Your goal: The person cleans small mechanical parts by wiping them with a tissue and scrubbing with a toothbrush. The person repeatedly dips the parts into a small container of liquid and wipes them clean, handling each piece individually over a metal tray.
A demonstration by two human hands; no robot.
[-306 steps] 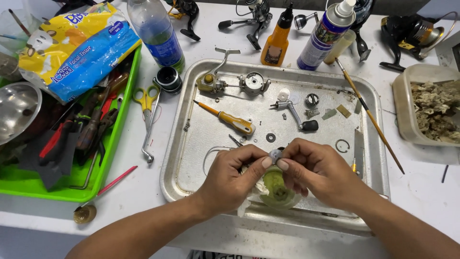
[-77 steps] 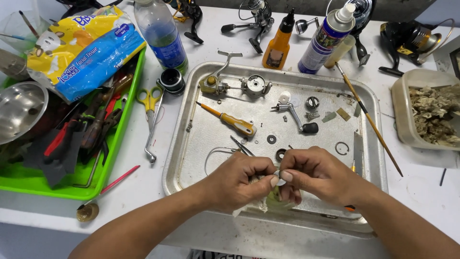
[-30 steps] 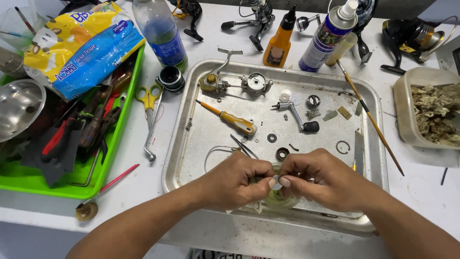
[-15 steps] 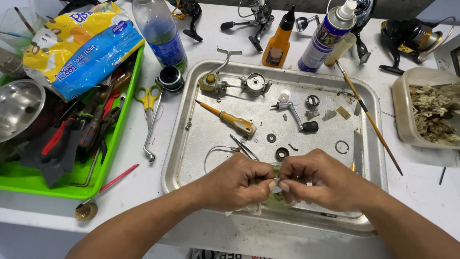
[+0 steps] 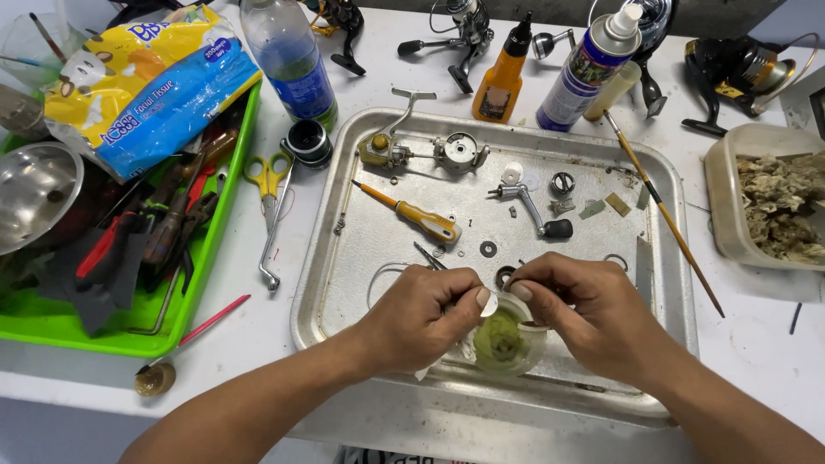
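My left hand (image 5: 430,314) and my right hand (image 5: 593,314) meet over the near part of a metal tray (image 5: 344,283). Their fingertips pinch a small pale part, too small to name, above a small round tub of greenish grease (image 5: 507,339). A scrap of white tissue lies under the tub. Farther back on the tray lie a yellow-handled screwdriver (image 5: 412,215), a reel body with its handle (image 5: 404,146), a crank handle (image 5: 533,210), washers and several small reel parts.
A green tray (image 5: 129,331) of pliers and tools sits at left, with a metal bowl (image 5: 34,193) and tissue pack (image 5: 146,82). Yellow scissors (image 5: 268,176), a water bottle (image 5: 292,60), spray can (image 5: 589,69), orange bottle (image 5: 501,77), brush (image 5: 662,210) and fishing reels surround the tray. A tub of rags (image 5: 769,202) stands at right.
Both hands stay over the grease tub with only small finger movements. The fingertips have drawn apart a little, so more of the tub shows between them.
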